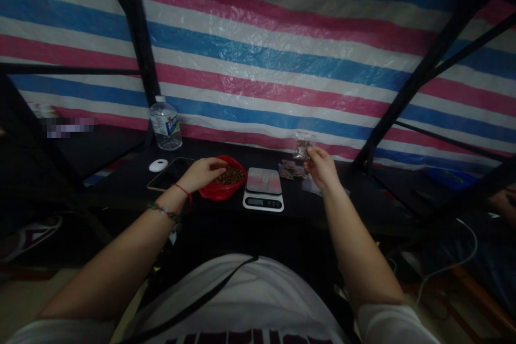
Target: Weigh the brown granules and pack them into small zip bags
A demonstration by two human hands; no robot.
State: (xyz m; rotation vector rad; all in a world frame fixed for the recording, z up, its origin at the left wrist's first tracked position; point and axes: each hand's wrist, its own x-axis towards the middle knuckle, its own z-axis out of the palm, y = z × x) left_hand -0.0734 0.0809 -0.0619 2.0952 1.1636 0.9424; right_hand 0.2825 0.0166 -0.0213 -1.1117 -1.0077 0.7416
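My left hand reaches over the left rim of a red bowl, fingers stretched out loosely above the contents; I make out nothing in them. Small brown pieces, too fine to name for certain, lie inside the bowl. Between thumb and fingers, my right hand pinches a small clear zip bag with brown pieces in it, raised above the table. Below it lie several similar filled bags. A white kitchen scale stands between the hands; its display digits are too blurred to read.
A phone or tablet lies left of the bowl, beside a white rounded case. Behind stands a clear plastic bottle. Flat clear plastic lies under my right wrist. Dark metal posts frame the black table. Another person's hand shows far right.
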